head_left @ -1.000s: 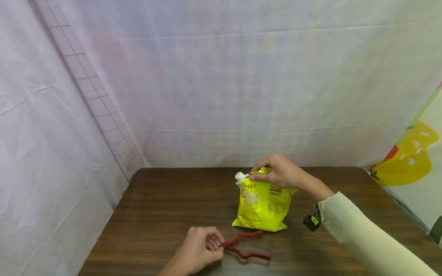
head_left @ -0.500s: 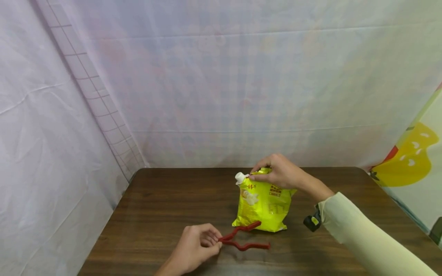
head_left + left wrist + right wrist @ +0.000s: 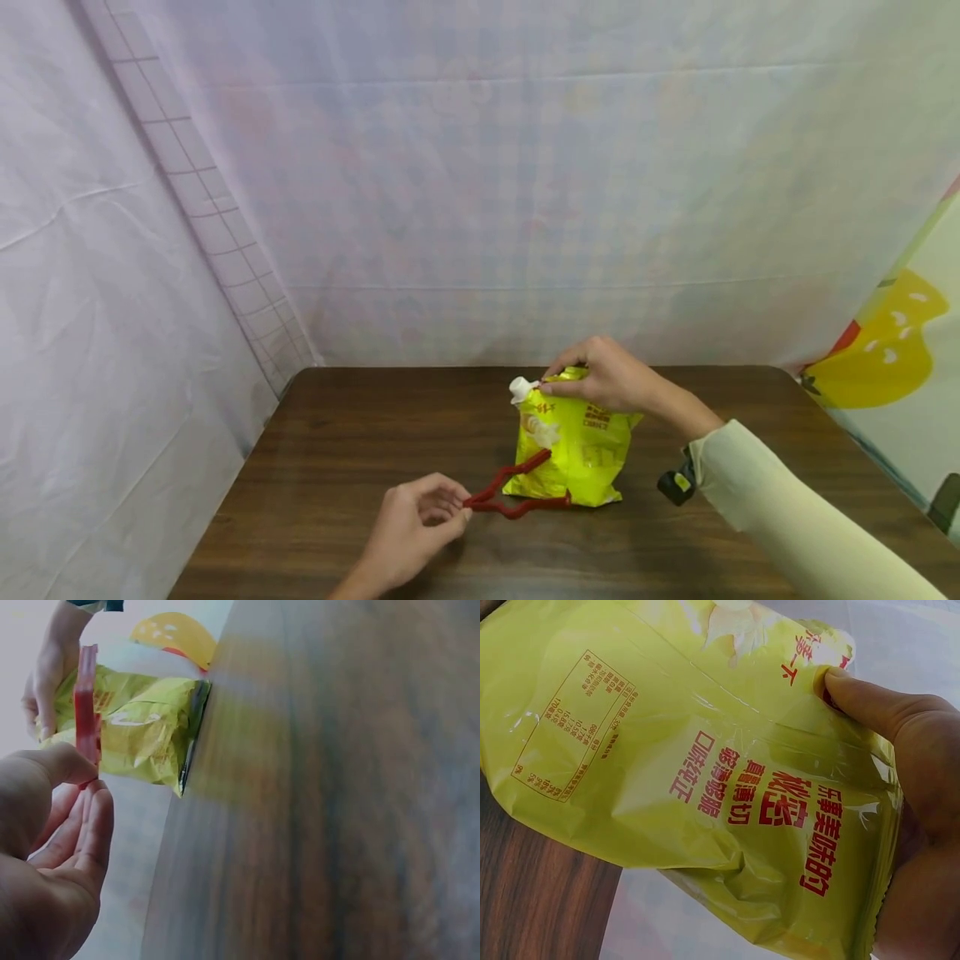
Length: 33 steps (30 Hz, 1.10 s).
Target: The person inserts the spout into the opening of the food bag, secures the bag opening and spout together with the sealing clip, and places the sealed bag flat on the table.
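My left hand (image 3: 408, 527) pinches the joined end of a red V-shaped tool (image 3: 480, 503) between thumb and fingertips. Its two bent arms spread apart toward the right. In the head view their tips overlap the lower front of a yellow potato chip bag (image 3: 592, 454); whether they touch it I cannot tell. The bag stands upright on the table, its top edge gripped by my right hand (image 3: 609, 379). A white cap-like piece (image 3: 520, 388) sticks out at the bag's upper left corner. From the left wrist, the red tool (image 3: 85, 712) appears nearly edge-on before the bag (image 3: 142, 742).
A dark brown wood-grain table (image 3: 360, 442) lies under everything, and pale printed cloth (image 3: 480, 208) hangs along its far edge. White sheeting (image 3: 112, 333) covers the left side. At the right is a yellow and red printed figure (image 3: 873, 367).
My left hand has moved up and left with the red tool, lifting it so its tips come in front of the bag. The right hand and bag stay put.
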Tool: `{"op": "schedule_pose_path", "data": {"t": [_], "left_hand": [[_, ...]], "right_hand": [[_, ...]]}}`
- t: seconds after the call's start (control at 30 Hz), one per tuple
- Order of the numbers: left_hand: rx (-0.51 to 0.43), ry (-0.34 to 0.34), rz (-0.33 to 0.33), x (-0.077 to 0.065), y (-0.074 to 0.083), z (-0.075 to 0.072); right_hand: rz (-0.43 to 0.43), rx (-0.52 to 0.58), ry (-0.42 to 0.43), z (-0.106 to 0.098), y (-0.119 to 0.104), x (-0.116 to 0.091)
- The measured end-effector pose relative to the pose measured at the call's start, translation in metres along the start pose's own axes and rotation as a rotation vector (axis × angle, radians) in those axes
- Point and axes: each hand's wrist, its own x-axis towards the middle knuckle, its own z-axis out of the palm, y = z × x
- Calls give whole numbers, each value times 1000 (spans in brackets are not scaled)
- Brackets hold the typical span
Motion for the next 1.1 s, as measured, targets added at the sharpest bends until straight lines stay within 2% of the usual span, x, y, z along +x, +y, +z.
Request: {"op": "schedule_pose_path", "data": {"t": [0.17, 0.53, 0.77, 1.1], "left_hand": [[-16, 33, -22, 1, 0, -3], [-45, 127, -21, 2, 0, -12], [-59, 191, -69, 1, 1, -16], [-78, 231, -93, 8, -3, -15]], "right_hand": [[2, -2, 1, 1, 1, -1], [-12, 16, 4, 2, 3, -3], [4, 19, 1, 2, 2, -2], [-1, 17, -3, 0, 2, -4]]}}
